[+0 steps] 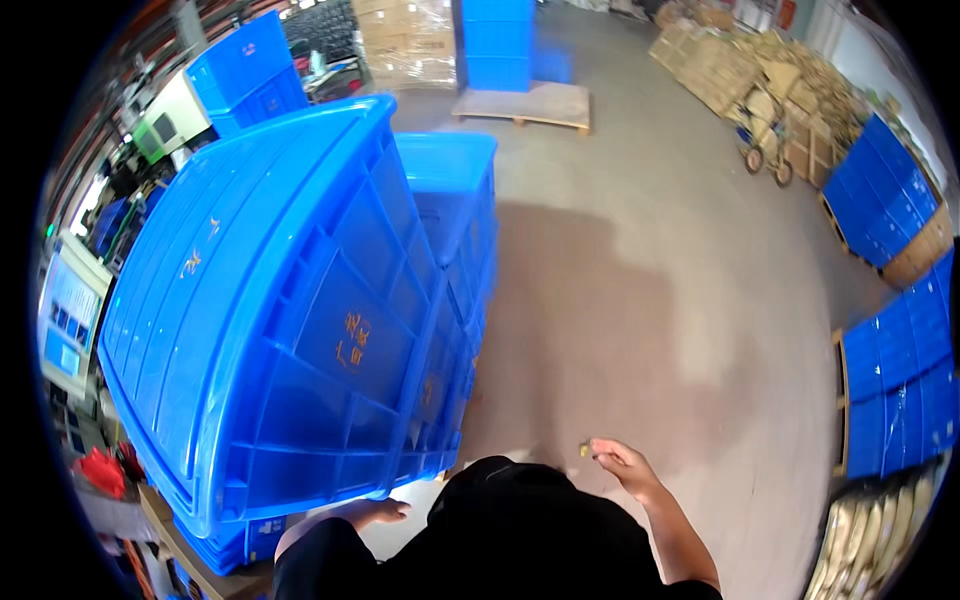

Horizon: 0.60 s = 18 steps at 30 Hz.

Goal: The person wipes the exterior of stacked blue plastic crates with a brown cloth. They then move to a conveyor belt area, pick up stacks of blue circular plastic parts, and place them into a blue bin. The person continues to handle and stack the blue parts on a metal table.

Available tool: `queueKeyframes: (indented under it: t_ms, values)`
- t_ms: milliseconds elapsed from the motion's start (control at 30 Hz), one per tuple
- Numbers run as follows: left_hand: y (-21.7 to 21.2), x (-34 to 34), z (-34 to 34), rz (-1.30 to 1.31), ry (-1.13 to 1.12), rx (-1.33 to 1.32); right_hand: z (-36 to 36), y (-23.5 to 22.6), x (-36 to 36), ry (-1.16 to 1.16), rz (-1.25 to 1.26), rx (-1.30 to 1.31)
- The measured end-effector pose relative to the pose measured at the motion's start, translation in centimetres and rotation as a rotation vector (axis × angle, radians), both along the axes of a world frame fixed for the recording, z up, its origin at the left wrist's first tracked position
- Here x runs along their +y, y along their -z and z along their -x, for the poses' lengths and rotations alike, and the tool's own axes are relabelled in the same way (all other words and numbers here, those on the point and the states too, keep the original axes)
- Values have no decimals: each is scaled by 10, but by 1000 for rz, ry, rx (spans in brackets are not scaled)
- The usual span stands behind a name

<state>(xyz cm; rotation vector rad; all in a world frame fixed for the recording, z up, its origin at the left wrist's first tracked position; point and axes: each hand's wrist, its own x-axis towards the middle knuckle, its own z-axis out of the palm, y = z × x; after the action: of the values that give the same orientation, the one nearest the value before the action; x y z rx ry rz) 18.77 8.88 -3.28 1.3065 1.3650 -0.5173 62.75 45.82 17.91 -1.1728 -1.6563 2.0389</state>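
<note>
Holding small yellowish object (584, 450), right hand (622, 463), blue bins (345, 310) at left

This looks like a factory hall that doubles as a storage area. Large blue bins (330, 330) are stacked near on the left, beside a pale machine panel with a screen (68, 315). At the far side stand film-wrapped cartons (405, 45) and a wooden pallet (525, 105) bearing a blue stack (497, 45). On the right, a heap of cardboard (710, 65), a wheeled cart (765, 135) and palletised blue crates (880, 190) border the wide, bare-looking floor (740, 260).
</note>
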Motion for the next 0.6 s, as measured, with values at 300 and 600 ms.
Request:
queueKeyframes:
  t_ms: [300, 600]
  values:
    - [-49, 117, -84, -113, -303, 37, 109, 13, 167, -490, -121, -75]
    - [-276, 534, -40, -902, -735, -808, 237, 29, 349, -852, -300, -72]
